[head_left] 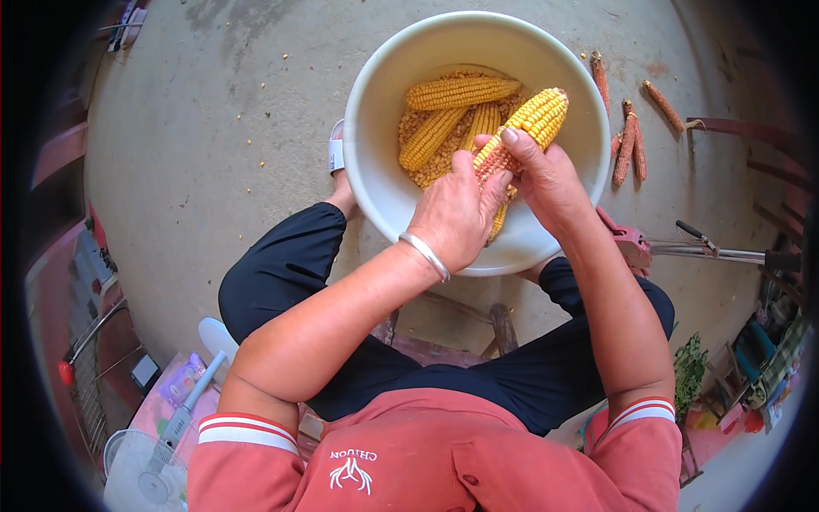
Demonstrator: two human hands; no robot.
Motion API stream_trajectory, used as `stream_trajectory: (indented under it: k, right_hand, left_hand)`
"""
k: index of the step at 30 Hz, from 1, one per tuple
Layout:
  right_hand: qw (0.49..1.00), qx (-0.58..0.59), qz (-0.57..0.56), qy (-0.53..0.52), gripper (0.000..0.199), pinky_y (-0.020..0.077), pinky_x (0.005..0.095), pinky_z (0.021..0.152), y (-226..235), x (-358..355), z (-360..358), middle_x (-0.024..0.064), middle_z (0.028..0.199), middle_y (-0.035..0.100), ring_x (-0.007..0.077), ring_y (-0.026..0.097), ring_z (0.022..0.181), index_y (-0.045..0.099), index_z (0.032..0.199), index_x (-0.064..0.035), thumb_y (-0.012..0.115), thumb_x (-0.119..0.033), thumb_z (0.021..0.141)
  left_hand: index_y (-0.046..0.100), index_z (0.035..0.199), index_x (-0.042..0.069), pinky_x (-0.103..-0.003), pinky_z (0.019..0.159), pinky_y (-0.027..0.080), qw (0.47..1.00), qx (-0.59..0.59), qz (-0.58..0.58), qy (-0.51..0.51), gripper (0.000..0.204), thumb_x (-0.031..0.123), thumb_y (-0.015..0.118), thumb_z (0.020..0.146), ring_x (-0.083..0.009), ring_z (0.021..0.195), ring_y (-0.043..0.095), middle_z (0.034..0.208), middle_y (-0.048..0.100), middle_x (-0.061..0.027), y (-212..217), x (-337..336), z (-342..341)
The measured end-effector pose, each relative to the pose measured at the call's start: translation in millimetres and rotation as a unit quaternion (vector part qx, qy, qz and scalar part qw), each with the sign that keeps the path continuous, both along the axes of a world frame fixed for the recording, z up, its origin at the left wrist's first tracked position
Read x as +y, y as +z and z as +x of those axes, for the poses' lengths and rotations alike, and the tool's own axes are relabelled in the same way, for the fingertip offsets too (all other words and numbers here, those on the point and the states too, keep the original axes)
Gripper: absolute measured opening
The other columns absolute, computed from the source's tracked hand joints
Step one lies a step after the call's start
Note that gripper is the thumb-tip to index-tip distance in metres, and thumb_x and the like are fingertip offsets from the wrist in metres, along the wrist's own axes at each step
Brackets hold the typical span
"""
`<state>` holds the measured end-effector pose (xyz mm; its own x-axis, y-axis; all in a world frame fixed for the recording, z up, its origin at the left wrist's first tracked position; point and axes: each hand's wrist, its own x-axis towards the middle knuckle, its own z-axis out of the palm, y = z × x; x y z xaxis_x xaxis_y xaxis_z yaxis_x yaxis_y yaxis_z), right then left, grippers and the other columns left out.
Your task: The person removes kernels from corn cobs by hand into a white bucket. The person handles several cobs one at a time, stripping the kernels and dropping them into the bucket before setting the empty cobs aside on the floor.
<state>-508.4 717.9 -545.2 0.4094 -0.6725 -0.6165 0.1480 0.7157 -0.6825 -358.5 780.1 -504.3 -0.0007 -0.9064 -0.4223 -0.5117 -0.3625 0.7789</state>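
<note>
Yellow kernels cover the upper part of the partly stripped, tapered corn ear (546,111) held in both your hands. Its lower part is bare, reddish cob. The ear is tilted, tip toward the upper right, above the interior of the round, off-white tub (375,162).

Left hand (456,213): your fingers are curled closely around the bare lower part. A plain silver-coloured bangle (425,256) encircles the wrist.

Right hand (546,175): your grip is closed on the ear from the right side. Your thumb lies along its upper face, near the boundary between kernels and bare cob.

Tub contents: several whole yellow corn ears (461,91) lie on a bed of loose yellow kernels (424,177). One more ear is partly hidden beneath your hands.

Surroundings: the tub stands on the grey concrete floor (213,128), ahead of your knees in dark navy trousers (273,264). Slender, reddish-brown stripped cobs (625,154) lie to the right of the tub, some touching. Nearer you on that side is a pink metal fitting (631,246) with a chrome bar (725,252).
</note>
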Motion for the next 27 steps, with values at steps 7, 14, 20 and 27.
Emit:
stream_trajectory:
  k: [7,14,20,27]
  right_hand:
    - [1.0,-0.027,0.002,0.014,0.049,0.0495,0.0396,0.094,5,1,3,0.0125,0.115,0.063,0.0216,0.062,0.103,0.049,0.121,-0.003,0.066,-0.036,0.09]
    - [0.998,-0.016,0.057,-0.029,0.047,0.0512,0.0385,0.091,7,-1,4,0.0131,0.108,0.064,0.0214,0.062,0.101,0.049,0.119,-0.0033,0.068,-0.034,0.089]
    - [1.0,-0.002,-0.015,0.015,0.044,0.0499,0.036,0.092,-2,3,-1,0.0131,0.109,0.064,0.0198,0.062,0.101,0.051,0.116,-0.0016,0.068,-0.032,0.089]
    - [0.998,-0.038,0.017,-0.047,0.046,0.0482,0.0382,0.094,14,3,7,0.0149,0.111,0.062,0.0208,0.06,0.104,0.052,0.116,-0.0018,0.068,-0.034,0.089]
  left_hand:
    - [0.044,0.105,-0.004,-0.053,0.071,0.049,0.999,0.038,0.02,0.031,0.04,0.034,0.054,0.095,-0.0468,0.079,0.062,0.083,0.063,-0.029,0,-1,1]
    - [0.042,0.104,-0.004,-0.052,0.072,0.049,0.998,0.041,0.003,0.05,0.043,0.035,0.058,0.093,-0.0472,0.082,0.062,0.086,0.062,-0.0301,1,3,-7]
    - [0.041,0.104,-0.004,-0.052,0.072,0.049,0.996,0.076,0.029,0.045,0.044,0.036,0.058,0.093,-0.0477,0.082,0.061,0.086,0.062,-0.0312,-5,1,-2]
    - [0.041,0.105,-0.002,-0.052,0.069,0.049,1.0,0.016,-0.01,0.019,0.045,0.037,0.058,0.092,-0.046,0.079,0.062,0.083,0.063,-0.0289,-1,-1,0]
